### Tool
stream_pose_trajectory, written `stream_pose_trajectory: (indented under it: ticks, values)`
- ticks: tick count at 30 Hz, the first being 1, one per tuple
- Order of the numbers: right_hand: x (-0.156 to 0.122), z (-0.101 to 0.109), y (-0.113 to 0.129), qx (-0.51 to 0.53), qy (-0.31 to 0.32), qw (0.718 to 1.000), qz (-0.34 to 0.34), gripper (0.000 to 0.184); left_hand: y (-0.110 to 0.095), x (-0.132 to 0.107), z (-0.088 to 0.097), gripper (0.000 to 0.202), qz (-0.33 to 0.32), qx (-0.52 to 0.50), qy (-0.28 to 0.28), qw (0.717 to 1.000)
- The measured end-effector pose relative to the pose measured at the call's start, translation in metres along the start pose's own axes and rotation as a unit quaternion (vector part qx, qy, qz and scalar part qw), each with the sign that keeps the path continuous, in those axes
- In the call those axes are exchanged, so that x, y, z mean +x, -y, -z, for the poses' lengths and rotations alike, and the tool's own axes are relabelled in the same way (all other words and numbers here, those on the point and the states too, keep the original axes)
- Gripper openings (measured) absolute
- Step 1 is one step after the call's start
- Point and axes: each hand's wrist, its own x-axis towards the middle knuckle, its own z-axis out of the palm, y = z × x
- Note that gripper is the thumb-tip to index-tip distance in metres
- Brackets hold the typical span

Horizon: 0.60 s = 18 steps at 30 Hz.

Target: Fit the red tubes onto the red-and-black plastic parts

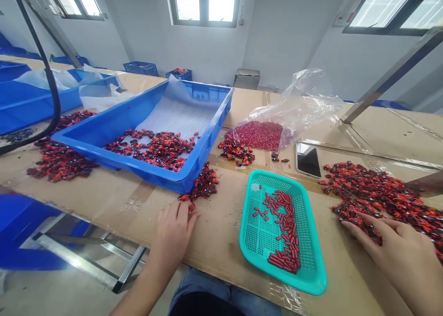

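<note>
My left hand (174,221) rests on the cardboard-covered table with its fingers curled, at the near edge of a small pile of red-and-black parts (204,184). A red bit shows between its thumb and forefinger. On the right, my right hand (398,247) curls around some small red-and-black parts at the edge of a larger pile (380,193); its palm side is partly hidden. Between the hands stands a green perforated basket (247,228), with short dark-red cylindrical pieces (289,233) lying mostly along its right side.
A big blue tray (138,166) with a white liner holds more red-and-black parts. Another pile (65,161) lies left of it. Behind the basket are a clear bag (308,101) of red pieces and a phone (308,160). A metal post (391,76) rises at right.
</note>
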Motion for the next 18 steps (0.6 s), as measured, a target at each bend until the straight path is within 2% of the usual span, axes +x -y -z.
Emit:
stream_pose_trajectory:
  ticks: [1,3,6,8,10,12,14,16,18]
  values:
    - [-0.001,0.001,0.000,-0.035,0.002,0.999,0.011,0.061,0.003,-0.002,-0.005,0.024,0.009,-0.002,0.004,1.000]
    - [-0.002,0.010,0.016,-0.042,0.010,0.997,0.057,0.061,0.003,-0.004,-0.011,0.023,0.020,-0.020,0.009,1.000]
    - [-0.006,0.027,0.068,0.111,0.003,0.983,0.148,0.044,-0.004,-0.003,-0.011,0.021,0.025,-0.070,0.015,0.997]
    - [-0.008,0.034,0.105,0.161,0.031,0.963,0.216,0.032,-0.010,-0.001,-0.004,0.019,0.015,-0.122,0.022,0.992]
    - [-0.009,0.034,0.133,0.129,0.071,0.949,0.280,0.024,-0.018,0.001,0.007,0.022,-0.006,-0.188,0.036,0.982]
    - [-0.010,0.030,0.149,0.064,0.103,0.944,0.308,0.019,-0.027,0.002,0.019,0.024,-0.021,-0.247,0.054,0.967]
    - [-0.009,0.025,0.155,0.020,0.121,0.944,0.305,0.021,-0.037,0.002,0.028,0.022,0.006,-0.337,0.092,0.937]
    - [-0.007,0.021,0.156,0.008,0.128,0.946,0.296,0.026,-0.046,0.002,0.031,0.017,0.071,-0.457,0.131,0.877]
    - [-0.006,0.017,0.157,0.008,0.136,0.947,0.291,0.029,-0.054,0.002,0.031,0.013,0.127,-0.556,0.145,0.809]
